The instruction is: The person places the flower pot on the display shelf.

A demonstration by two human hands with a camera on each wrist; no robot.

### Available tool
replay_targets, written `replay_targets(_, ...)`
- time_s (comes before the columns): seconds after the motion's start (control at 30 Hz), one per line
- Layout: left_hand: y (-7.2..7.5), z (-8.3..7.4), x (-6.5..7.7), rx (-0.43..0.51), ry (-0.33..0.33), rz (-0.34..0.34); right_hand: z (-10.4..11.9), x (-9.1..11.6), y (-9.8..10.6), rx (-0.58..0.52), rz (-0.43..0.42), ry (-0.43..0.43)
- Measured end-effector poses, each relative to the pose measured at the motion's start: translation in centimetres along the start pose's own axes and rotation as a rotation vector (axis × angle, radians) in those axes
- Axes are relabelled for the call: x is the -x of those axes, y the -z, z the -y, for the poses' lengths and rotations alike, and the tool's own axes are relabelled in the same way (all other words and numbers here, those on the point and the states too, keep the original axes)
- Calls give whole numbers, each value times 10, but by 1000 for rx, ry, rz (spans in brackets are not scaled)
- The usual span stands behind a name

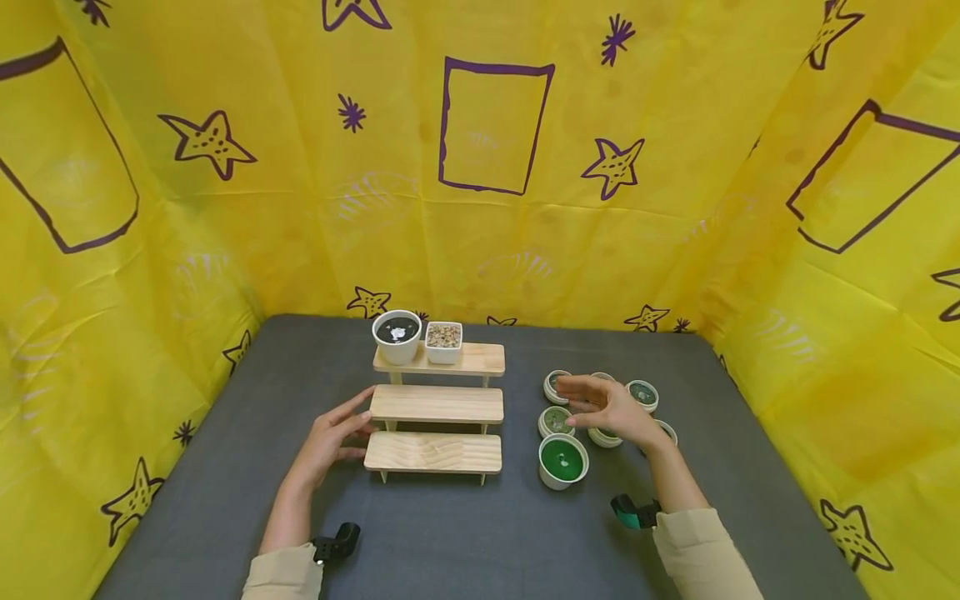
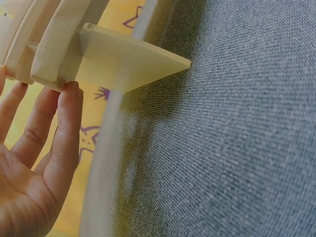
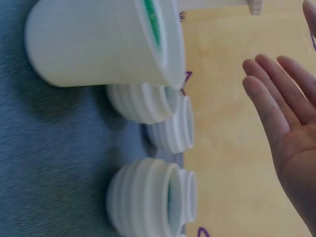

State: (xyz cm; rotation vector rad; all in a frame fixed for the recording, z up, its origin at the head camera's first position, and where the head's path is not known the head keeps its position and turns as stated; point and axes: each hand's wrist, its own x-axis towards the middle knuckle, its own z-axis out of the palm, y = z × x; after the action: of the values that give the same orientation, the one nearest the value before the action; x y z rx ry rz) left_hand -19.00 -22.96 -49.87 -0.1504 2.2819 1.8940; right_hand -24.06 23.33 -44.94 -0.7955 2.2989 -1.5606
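My left hand (image 1: 324, 450) is at the left end of a three-step wooden stand (image 1: 442, 403). In the left wrist view its straight fingertips touch the end of a board (image 2: 54, 59). My right hand (image 1: 617, 414) hovers over a group of small ribbed white jars (image 1: 556, 422) with green or grey-green contents, which it partly covers. The right wrist view has that hand's fingers (image 3: 270, 106) extended and holding nothing, apart from the jars. Just in front of the group stands a larger white cup (image 1: 563, 461) with bright green contents.
On the top step sit a white cup with dark, shiny contents (image 1: 397, 332) and a square white dish of brownish flakes (image 1: 444, 337). Everything stands on a dark grey table (image 1: 465, 542). Yellow cloth (image 1: 390, 242) with purple drawings hangs behind and along both sides.
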Motion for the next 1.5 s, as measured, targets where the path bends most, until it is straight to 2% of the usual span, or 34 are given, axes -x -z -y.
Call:
replay_targets(0.3, 0, 0, 0, -3, -9, -3, -14, 19, -5, -39, 34, 25)
replay_targets(0.6, 0, 0, 0, 15, -9, 1, -25, 33, -9, -71, 29, 0)
replay_targets(0.87, 0, 0, 0, 18, -12, 2, -36, 39, -15, -88, 30, 37)
replay_targets(1.17, -1, 1, 0, 15, -21, 2, -44, 46, -22, -116, -9, 57)
replay_targets(1.5, -1, 0, 1, 13, -22, 5, -47, 48, -27, -104, 19, 86)
